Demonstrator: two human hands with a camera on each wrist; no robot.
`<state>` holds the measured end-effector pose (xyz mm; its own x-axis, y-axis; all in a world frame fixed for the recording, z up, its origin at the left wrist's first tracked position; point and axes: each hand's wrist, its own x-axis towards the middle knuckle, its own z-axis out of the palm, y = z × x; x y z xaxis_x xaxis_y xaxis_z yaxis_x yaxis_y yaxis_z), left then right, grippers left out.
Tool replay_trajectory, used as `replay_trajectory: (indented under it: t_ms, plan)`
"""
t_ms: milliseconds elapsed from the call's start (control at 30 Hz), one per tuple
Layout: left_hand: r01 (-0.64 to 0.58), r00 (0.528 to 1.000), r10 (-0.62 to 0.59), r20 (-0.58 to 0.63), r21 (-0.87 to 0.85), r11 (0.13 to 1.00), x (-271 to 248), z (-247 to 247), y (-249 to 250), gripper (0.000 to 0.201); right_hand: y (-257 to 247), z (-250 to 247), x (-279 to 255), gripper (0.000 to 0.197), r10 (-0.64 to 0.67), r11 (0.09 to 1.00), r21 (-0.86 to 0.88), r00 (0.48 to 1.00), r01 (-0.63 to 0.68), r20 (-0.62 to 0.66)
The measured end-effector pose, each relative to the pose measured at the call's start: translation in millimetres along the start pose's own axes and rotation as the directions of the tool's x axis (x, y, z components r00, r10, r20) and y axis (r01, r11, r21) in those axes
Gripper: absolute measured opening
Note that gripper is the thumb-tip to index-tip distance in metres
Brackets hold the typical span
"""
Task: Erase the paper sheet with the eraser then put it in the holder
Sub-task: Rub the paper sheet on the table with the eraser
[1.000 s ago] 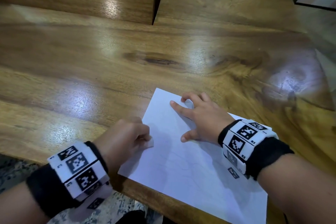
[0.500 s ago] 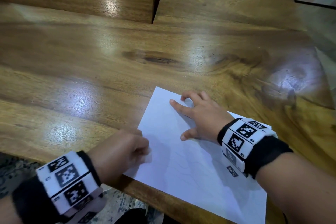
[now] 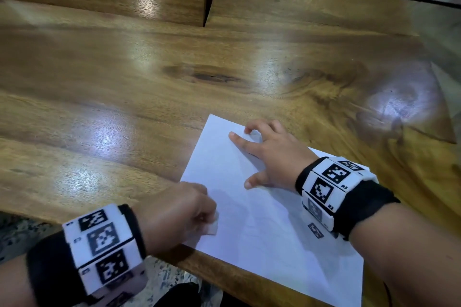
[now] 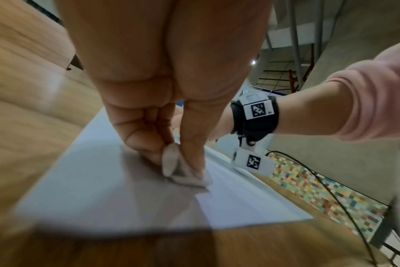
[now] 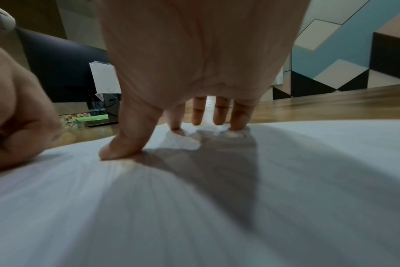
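While the white paper sheet (image 3: 262, 209) lies flat on the wooden surface (image 3: 124, 97) at its near edge, the left hand (image 3: 174, 212) pinches a small white eraser (image 4: 180, 171) between thumb and curled fingers, its lower end touching the sheet near the left edge. The right hand (image 3: 272, 157) rests on the sheet's far part, fingers spread and thumb pressing down, with a crumpled bit of white under the fingertips (image 5: 237, 124).

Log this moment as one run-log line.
phase: erasing | left hand: pinches eraser on paper sheet | right hand: fingertips press sheet | holder: not visible
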<state>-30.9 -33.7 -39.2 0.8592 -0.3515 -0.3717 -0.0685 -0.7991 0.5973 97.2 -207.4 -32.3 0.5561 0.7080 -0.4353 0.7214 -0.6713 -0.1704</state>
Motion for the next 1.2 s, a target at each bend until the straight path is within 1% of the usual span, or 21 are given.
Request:
replay_trajectory:
  t_ms: [33, 100, 167, 200, 233, 300, 367, 400, 433, 500, 567, 633, 733, 767, 800, 933, 967, 1000, 1067, 1133, 1200]
  plan:
    - [0.003, 1.0, -0.003, -0.014, 0.004, 1.0, 5, -4, 3, 0.011, 0, 0, 0, 0.093, 0.0, 1.0, -0.002, 1.0, 0.0, -0.001]
    - [-0.008, 0.991, 0.012, -0.13, 0.035, 0.999, 23, -15, 6, 0.017, -1, 0, 0, 0.093, 0.002, 1.0, -0.007, 1.0, -0.002, -0.003]
    - [0.001, 0.972, 0.009, -0.233, 0.046, 0.999, 38, -20, 9, 0.015, -1, 0, 0, 0.094, 0.004, 1.0, -0.004, 1.0, -0.004, -0.001]
    - [0.009, 0.969, 0.003, -0.246, 0.048, 0.999, 40, -19, 9, 0.013, -1, 0, 0, 0.094, 0.002, 1.0, -0.003, 1.0, -0.002, -0.002]
    - [0.005, 0.973, 0.007, -0.229, 0.049, 0.999, 36, -17, 9, 0.012, -1, 0, 0, 0.094, -0.001, 1.0, -0.002, 1.0, 0.001, -0.004]
    - [-0.019, 0.994, 0.022, -0.107, 0.032, 0.999, 19, -7, 8, 0.011, 0, -1, 0, 0.093, -0.004, 1.0, -0.002, 1.0, 0.004, -0.009]
    - [-0.025, 1.0, 0.025, 0.019, -0.006, 1.0, 5, 0, 8, 0.01, 0, -1, -1, 0.093, -0.003, 1.0, 0.004, 1.0, 0.003, -0.009]
    - [-0.022, 0.999, 0.022, 0.035, -0.011, 1.0, 4, -1, 7, 0.01, 0, -1, -1, 0.093, -0.002, 1.0, 0.005, 1.0, 0.002, -0.008]
    - [-0.023, 1.0, 0.023, 0.008, -0.002, 1.0, 9, -4, 8, 0.011, 0, -1, -1, 0.093, -0.001, 1.0, 0.004, 1.0, 0.001, -0.008]
    - [-0.028, 0.991, 0.033, -0.129, 0.036, 0.999, 26, -14, 7, 0.014, 0, 0, 0, 0.094, 0.001, 1.0, 0.002, 1.0, -0.001, -0.01]
    - [-0.018, 0.977, 0.031, -0.213, 0.062, 0.998, 38, -17, 6, 0.009, 0, 1, 0, 0.094, 0.004, 1.0, 0.001, 1.0, -0.004, -0.009]
    - [-0.017, 0.987, 0.027, -0.161, 0.061, 0.998, 32, -11, 5, 0.01, 0, 1, 1, 0.094, 0.003, 1.0, 0.004, 1.0, -0.003, -0.005]
    - [-0.053, 0.997, 0.052, 0.061, 0.011, 0.999, 4, 6, 12, 0.013, 1, 1, 1, 0.094, 0.003, 1.0, 0.014, 1.0, -0.003, -0.005]
    - [-0.048, 0.994, 0.048, 0.096, -0.001, 0.999, 1, 7, 13, 0.012, 0, 1, 1, 0.094, 0.003, 1.0, 0.016, 1.0, -0.003, -0.004]
    - [-0.042, 0.996, 0.042, 0.084, -0.003, 0.999, 5, 3, 13, 0.01, 0, 1, 1, 0.094, 0.004, 1.0, 0.018, 1.0, -0.004, -0.002]
    - [-0.053, 0.985, 0.063, -0.159, 0.066, 0.996, 41, -14, 10, 0.005, -1, 1, 0, 0.094, 0.01, 1.0, 0.013, 1.0, -0.01, -0.001]
    - [-0.046, 0.983, 0.057, -0.174, 0.067, 0.997, 43, -12, 8, 0.006, -1, 1, 1, 0.094, 0.008, 1.0, 0.011, 1.0, -0.008, 0.0]
    - [-0.051, 0.986, 0.058, -0.155, 0.053, 0.997, 40, -8, 9, 0.008, -1, 1, 1, 0.094, 0.006, 1.0, 0.008, 1.0, -0.006, 0.0]
    - [-0.084, 0.996, 0.084, -0.019, 0.027, 0.996, 19, 4, 13, 0.012, 0, 1, 1, 0.094, 0.005, 1.0, 0.007, 1.0, -0.005, -0.003]
    - [-0.102, 0.989, 0.099, 0.105, 0.025, 0.994, 3, 12, 15, 0.008, 0, 0, 0, 0.094, 0.004, 1.0, 0.01, 1.0, -0.004, -0.006]
    - [-0.094, 0.992, 0.092, 0.083, 0.026, 0.995, 8, 7, 15, 0.009, -1, 0, 0, 0.093, 0.005, 1.0, 0.012, 1.0, -0.004, -0.006]
